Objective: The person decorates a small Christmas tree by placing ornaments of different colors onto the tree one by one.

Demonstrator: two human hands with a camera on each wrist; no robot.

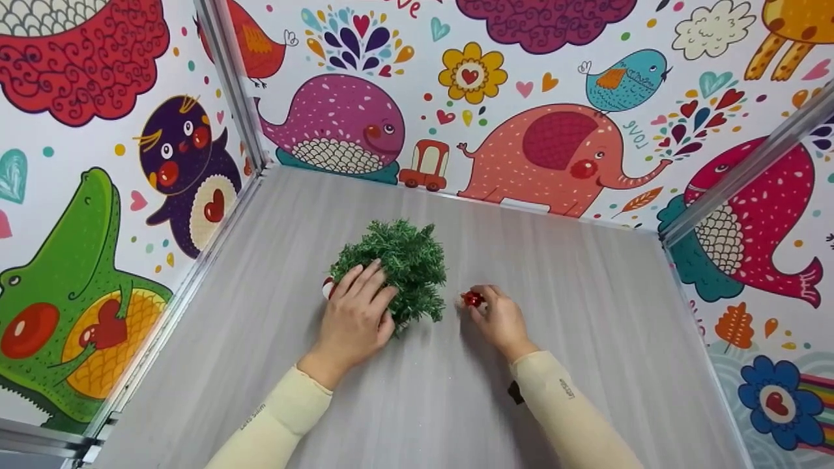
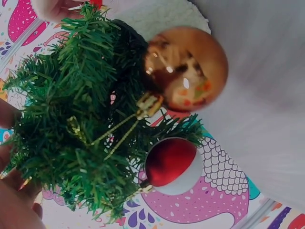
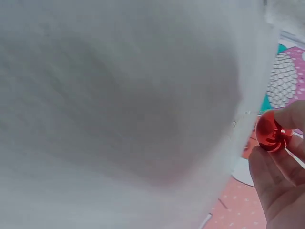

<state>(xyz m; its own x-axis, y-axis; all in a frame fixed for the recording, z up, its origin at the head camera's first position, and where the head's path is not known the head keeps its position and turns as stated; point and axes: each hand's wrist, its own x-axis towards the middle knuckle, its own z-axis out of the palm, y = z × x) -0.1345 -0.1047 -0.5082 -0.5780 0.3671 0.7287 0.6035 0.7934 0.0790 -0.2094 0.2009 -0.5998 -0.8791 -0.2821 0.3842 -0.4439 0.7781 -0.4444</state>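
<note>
A small artificial Christmas tree (image 1: 407, 251) with green tinsel branches stands mid-table. My left hand (image 1: 355, 316) rests on its near left side, fingers laid over the branches. The left wrist view shows a shiny gold ball (image 2: 188, 69) on a gold cord and a red and white ball (image 2: 172, 164) at the tree's side; part of the latter peeks out beside my left fingers in the head view. To the right of the tree, my right hand (image 1: 505, 322) pinches a small shiny red Christmas ornament (image 3: 270, 131) between thumb and fingers. A thin cord trails from it.
The grey wood-grain table (image 1: 586, 365) is enclosed by panels printed with cartoon animals (image 1: 534, 163). Metal frame posts (image 1: 238, 85) stand at the corners, and a rail (image 1: 176, 326) runs along the table's left edge. A white fuzzy base (image 2: 167, 19) shows under the tree.
</note>
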